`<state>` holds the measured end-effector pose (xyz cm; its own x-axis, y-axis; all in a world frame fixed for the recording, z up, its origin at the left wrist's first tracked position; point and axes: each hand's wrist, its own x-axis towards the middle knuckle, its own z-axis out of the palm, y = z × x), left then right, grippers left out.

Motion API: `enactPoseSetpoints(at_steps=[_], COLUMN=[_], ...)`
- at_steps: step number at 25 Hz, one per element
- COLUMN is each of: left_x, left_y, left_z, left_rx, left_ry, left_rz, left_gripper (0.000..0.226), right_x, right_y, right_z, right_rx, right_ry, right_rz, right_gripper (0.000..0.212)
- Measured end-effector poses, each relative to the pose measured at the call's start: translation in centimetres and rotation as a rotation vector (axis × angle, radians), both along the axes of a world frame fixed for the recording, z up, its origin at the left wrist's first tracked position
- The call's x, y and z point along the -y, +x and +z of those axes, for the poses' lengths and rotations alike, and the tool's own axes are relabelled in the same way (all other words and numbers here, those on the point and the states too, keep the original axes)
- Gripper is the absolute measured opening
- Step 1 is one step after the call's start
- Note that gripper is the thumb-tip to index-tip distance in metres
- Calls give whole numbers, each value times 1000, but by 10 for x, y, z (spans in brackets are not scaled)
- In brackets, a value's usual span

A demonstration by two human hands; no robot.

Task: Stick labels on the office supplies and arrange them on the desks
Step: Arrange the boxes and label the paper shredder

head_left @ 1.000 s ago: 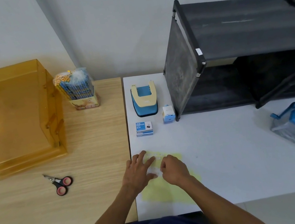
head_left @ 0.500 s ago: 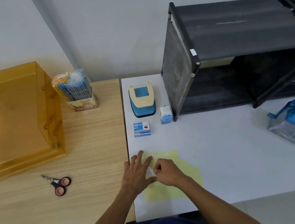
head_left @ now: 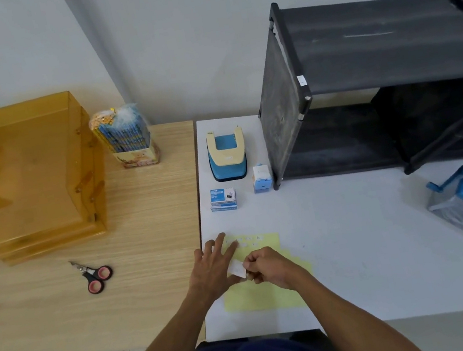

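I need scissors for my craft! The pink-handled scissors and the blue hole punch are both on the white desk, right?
Not quite. The head view shows the scissors lying on the wooden desk, left of the white desk. The blue hole punch is on the white desk.

I see pale wood grain on the left table (head_left: 158,296), and a smooth matt white top on the right table (head_left: 360,245). The stacked trays (head_left: 24,181) look like translucent amber plastic, the hole punch (head_left: 227,157) glossy plastic, the label sheet (head_left: 261,297) thin yellow paper, the black shelf (head_left: 387,48) dull and matt.
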<state>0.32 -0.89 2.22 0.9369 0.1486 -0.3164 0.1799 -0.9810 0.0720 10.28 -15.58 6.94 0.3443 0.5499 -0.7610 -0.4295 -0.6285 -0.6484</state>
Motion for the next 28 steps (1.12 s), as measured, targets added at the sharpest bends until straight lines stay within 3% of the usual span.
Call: enactPoseSetpoints(at_steps=[7, 14, 17, 22, 24, 28], left_x=[15, 70, 103, 173, 199, 228], left_y=[11, 44, 65, 113, 132, 157], left_z=[23, 51, 57, 81, 85, 80], left_rx=[-113, -74, -1, 143, 113, 17], left_ry=[78, 81, -120, -961, -1059, -1065], left_rz=[99, 70, 107, 565, 639, 634], left_gripper=[100, 106, 83, 36, 18, 24], right_x=[42, 131, 156, 200, 220, 257], right_y=[32, 89, 107, 126, 131, 137], right_z=[10, 16, 21, 20, 19, 17], right_rx=[-7, 31, 43, 81, 78, 65], right_ry=[49, 47, 67, 67, 76, 89], right_rz=[46, 47, 46, 61, 9, -120], right_gripper=[19, 18, 18, 12, 13, 16])
